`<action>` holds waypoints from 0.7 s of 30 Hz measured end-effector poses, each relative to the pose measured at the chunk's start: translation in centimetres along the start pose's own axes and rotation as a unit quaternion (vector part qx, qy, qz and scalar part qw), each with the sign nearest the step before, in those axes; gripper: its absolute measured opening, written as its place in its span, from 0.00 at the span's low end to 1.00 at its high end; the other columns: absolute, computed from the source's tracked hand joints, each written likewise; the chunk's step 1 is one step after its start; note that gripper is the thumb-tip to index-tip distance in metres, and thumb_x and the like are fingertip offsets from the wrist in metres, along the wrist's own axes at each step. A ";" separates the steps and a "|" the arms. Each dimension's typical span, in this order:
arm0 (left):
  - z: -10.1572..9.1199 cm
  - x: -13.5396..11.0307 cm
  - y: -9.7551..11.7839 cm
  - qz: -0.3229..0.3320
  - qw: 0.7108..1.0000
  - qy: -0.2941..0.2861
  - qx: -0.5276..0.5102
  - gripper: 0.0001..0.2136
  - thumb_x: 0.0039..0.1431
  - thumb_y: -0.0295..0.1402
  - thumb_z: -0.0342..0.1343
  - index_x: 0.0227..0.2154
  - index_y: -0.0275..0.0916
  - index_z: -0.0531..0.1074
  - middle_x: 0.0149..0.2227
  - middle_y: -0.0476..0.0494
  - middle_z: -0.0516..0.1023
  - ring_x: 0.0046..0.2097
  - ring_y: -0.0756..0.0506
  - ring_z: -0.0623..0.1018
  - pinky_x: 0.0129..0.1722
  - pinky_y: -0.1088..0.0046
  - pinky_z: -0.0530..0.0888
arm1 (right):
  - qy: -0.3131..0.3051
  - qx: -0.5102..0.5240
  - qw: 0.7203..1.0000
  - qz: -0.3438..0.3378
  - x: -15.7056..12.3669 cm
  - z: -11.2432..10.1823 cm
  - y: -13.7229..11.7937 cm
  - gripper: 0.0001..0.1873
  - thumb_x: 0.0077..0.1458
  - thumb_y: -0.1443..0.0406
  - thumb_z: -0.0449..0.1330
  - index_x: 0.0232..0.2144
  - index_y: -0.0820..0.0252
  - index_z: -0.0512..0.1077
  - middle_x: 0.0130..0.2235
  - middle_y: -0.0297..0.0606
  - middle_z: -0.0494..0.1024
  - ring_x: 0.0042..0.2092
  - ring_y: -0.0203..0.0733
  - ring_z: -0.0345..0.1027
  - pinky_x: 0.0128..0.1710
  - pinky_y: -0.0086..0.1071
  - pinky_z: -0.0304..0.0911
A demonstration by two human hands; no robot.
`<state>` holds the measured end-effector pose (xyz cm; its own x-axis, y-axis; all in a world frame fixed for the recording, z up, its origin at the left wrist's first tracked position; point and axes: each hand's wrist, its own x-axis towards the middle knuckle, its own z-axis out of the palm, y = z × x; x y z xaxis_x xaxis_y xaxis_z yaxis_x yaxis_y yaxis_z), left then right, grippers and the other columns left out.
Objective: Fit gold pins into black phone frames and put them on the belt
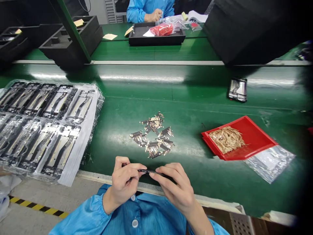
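Both my hands hold one thin dark flat part [149, 171] just above the near edge of the green belt [195, 98]. My left hand [124, 182] pinches its left end with fingers closed. My right hand [174, 189] grips its right end, fingers curled over it. Just beyond my hands, a pile of several small gold and black strip pieces [154, 135] lies on the belt. A red tray [254, 133] with a heap of thin gold pieces [227, 139] sits to the right.
Clear plastic trays of dark metal frames [44, 124] fill the left. A clear bag [271, 161] lies by the red tray. A single dark part [237, 89] rests farther back on the right. Across the belt, another person in blue [149, 11] works over a black tray [156, 34].
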<state>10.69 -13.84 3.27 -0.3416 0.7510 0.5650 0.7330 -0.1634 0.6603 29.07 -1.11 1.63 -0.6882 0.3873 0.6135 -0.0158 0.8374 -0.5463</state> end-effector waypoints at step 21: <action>-5.5 1.8 0.3 0.013 0.995 0.100 0.006 0.10 0.73 0.36 0.55 0.54 0.45 0.71 0.39 0.40 0.85 0.38 0.40 0.82 0.39 0.55 0.80 | 0.123 0.171 0.900 0.383 14.8 -1.3 18.8 0.25 0.69 0.49 0.65 0.32 0.66 0.79 0.39 0.65 0.84 0.35 0.49 0.80 0.35 0.46 0.74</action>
<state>7.00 -16.05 7.23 -0.4317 0.6044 0.6696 0.7492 -0.1732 0.6393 19.55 20.91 1.18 -0.4119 0.9087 0.0679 0.1438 0.1383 -0.9799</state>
